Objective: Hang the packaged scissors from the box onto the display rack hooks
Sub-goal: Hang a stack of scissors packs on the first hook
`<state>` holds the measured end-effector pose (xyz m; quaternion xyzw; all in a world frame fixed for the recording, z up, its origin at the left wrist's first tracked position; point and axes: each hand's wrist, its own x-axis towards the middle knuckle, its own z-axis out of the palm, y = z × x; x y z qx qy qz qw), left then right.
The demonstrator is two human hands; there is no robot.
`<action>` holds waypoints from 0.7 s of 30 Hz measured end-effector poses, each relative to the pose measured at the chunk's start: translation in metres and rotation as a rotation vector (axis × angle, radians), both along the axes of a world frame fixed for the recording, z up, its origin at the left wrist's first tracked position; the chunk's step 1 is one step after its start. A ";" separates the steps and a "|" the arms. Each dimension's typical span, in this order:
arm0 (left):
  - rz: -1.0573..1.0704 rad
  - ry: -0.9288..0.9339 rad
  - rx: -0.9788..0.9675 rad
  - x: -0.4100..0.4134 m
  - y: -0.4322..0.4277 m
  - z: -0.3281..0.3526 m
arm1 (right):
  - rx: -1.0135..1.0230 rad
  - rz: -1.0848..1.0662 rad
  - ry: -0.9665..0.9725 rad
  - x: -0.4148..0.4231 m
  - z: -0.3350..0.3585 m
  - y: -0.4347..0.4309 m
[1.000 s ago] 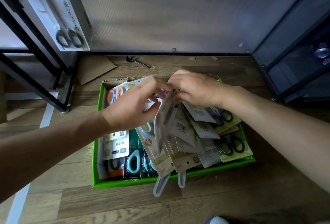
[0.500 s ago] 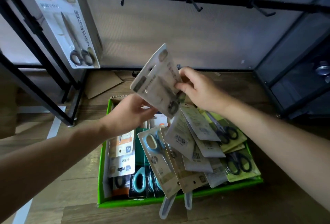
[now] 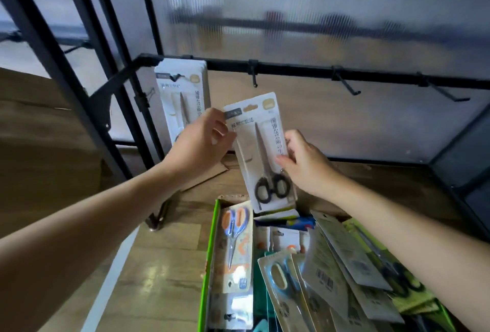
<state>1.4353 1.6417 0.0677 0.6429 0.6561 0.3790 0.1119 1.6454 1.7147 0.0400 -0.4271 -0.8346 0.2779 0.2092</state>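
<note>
— Since half a second ago you've raised the packaged scissors [image 3: 261, 151] and turned them face-on, above the box [image 3: 209, 252].
— Grip?
— Your left hand [image 3: 201, 143] fingers pinch the top-left edge; your right hand [image 3: 305, 164] fingers pinch the right edge. Line the hang slot up with the bare hook [image 3: 254, 78] beside the hung packs [image 3: 183, 98], I'd say, and slide it on level.
— Surroundings?
— Wooden floor [image 3: 159, 265], frosted panel [image 3: 318, 13] behind the black rail [image 3: 291, 69].

Soft, cool daylight filters through the ribbed translucent panel [image 3: 291, 13], so it is rather dim here, with faint shadows and only a pale sheen on the wooden floor [image 3: 156, 273] beside the green box [image 3: 210, 247]. Everything is slightly smeared by motion, the print on the scissors pack [image 3: 261, 146] soft, and the wide lens slants the black rack posts [image 3: 39, 48] at the left edge.
</note>
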 end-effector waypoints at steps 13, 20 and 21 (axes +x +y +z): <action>0.225 0.575 -0.024 -0.074 -0.003 0.020 | 0.055 -0.016 0.152 -0.100 0.018 0.004; 0.349 0.873 -0.075 -0.101 -0.010 0.022 | 0.086 -0.036 0.181 -0.137 0.012 -0.001; 0.361 0.882 -0.094 -0.102 -0.010 0.023 | 0.089 -0.042 0.182 -0.141 0.012 -0.001</action>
